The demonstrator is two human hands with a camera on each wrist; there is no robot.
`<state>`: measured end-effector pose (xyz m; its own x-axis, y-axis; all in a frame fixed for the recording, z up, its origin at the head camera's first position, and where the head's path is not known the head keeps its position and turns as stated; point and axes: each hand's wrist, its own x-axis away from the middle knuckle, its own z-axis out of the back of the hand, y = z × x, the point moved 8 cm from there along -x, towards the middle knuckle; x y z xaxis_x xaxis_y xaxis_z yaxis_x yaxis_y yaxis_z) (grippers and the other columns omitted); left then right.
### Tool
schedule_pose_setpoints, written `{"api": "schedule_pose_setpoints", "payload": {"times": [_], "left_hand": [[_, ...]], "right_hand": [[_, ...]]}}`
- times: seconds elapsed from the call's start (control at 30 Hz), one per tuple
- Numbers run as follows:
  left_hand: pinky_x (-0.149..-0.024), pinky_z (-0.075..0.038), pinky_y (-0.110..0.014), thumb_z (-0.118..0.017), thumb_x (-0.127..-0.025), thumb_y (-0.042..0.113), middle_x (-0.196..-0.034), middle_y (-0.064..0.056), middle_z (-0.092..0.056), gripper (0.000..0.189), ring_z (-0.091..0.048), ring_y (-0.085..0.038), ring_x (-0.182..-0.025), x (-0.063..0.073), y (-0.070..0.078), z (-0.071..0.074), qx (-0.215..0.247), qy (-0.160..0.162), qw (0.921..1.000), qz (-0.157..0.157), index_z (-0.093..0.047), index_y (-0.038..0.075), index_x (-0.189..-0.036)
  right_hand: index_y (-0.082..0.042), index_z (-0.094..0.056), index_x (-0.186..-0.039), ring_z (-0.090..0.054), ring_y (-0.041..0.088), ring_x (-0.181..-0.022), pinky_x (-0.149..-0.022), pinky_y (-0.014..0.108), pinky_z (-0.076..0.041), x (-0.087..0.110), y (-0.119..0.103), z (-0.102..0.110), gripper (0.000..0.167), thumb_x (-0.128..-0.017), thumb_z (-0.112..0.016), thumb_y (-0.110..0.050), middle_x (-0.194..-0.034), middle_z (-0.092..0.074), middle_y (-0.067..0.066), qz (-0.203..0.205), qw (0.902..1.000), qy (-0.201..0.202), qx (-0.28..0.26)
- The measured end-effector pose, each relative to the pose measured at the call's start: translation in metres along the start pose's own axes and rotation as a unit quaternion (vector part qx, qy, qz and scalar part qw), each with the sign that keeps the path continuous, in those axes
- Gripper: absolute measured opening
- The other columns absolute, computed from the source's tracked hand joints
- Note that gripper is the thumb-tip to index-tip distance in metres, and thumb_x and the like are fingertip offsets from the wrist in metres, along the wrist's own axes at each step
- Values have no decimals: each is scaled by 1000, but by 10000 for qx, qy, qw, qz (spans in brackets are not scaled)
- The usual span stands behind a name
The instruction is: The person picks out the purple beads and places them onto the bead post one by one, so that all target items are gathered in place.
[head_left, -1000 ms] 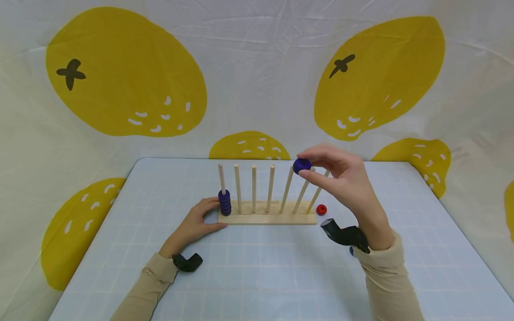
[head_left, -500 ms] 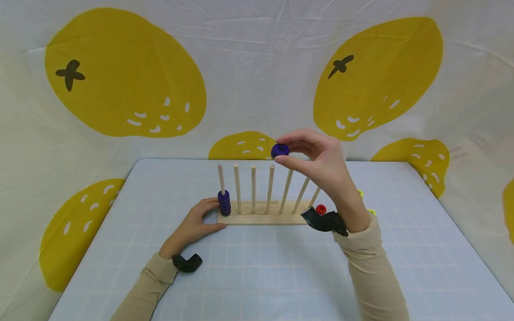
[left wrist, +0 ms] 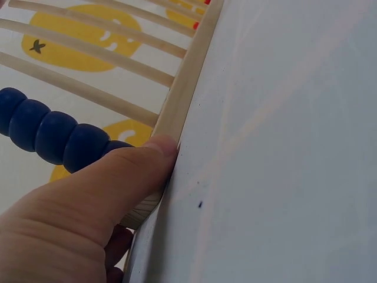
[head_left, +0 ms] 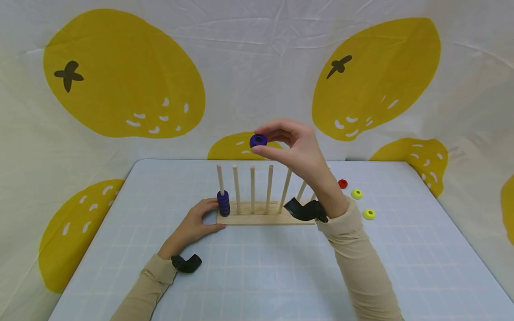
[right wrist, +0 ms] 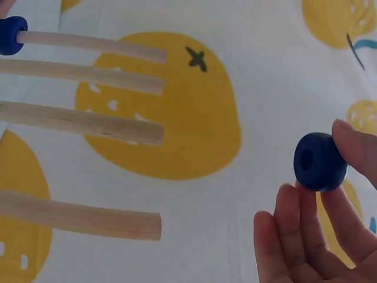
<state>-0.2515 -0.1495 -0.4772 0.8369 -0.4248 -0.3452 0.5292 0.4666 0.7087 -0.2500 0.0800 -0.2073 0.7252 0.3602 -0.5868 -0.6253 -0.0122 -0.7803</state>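
A wooden peg rack (head_left: 265,218) with a row of upright pegs stands on the table. Several dark blue beads (head_left: 224,204) are stacked on its leftmost peg, below the bare top of that peg. My left hand (head_left: 197,221) grips the left end of the rack's base; in the left wrist view the thumb (left wrist: 118,183) lies along the base's front edge. Above the pegs, my right hand (head_left: 295,145) pinches one blue bead (right wrist: 321,162) between thumb and fingertips. The bead's hole faces the peg tips in the right wrist view, apart from them.
To the right of the rack lie a red bead (head_left: 342,183) and two yellow beads (head_left: 369,214) on the pale checked table (head_left: 249,276). A white cloth with printed yellow fruit (head_left: 124,71) hangs behind the table.
My right hand has moved left and upward with the blue bead, passing over the pegs. The yellow beads have come into view behind the arm. My left hand stays at the base.
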Motion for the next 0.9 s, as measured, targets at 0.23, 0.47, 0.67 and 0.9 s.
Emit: {"api": "schedule_pose_setpoints", "payload": {"times": [0.23,0.47,0.67,0.9], "left_hand": [[-107,-40,-53,-89,-74,18,-136,-12,-58,58,-50,-33,-128,0,0,1,-16,18,10000,8,-66,5,-125],[-108,-40,-53,-89,-74,18,-137,-11,-57,58,-50,-32,-129,0,1,1,37,-15,10000,52,-66,5,-125],[-109,-39,-48,-89,-74,18,-138,-8,-57,57,-49,-28,-130,0,0,1,124,-63,9998,106,-66,7,-126],[-109,-39,-48,-89,-75,18,-138,-8,-57,57,-49,-28,-130,0,0,1,144,-57,9999,72,-66,7,-126]], "right_hand": [[4,-71,-105,-64,28,-88,-86,36,-56,-11,4,-16,25,-81,-77,8,-101,-70,11,91,9997,-206,-133],[6,-70,-105,-65,27,-87,-84,39,-56,-19,12,-32,26,-80,-78,6,-99,-70,11,90,9991,-380,-186],[6,-70,-106,-65,27,-91,-87,42,-55,-22,20,-41,26,-81,-77,8,-103,-69,11,186,9969,-681,-349],[8,-69,-108,-65,28,-93,-89,47,-55,-25,30,-48,27,-82,-73,12,-106,-68,14,574,9912,-1084,-488]]}}
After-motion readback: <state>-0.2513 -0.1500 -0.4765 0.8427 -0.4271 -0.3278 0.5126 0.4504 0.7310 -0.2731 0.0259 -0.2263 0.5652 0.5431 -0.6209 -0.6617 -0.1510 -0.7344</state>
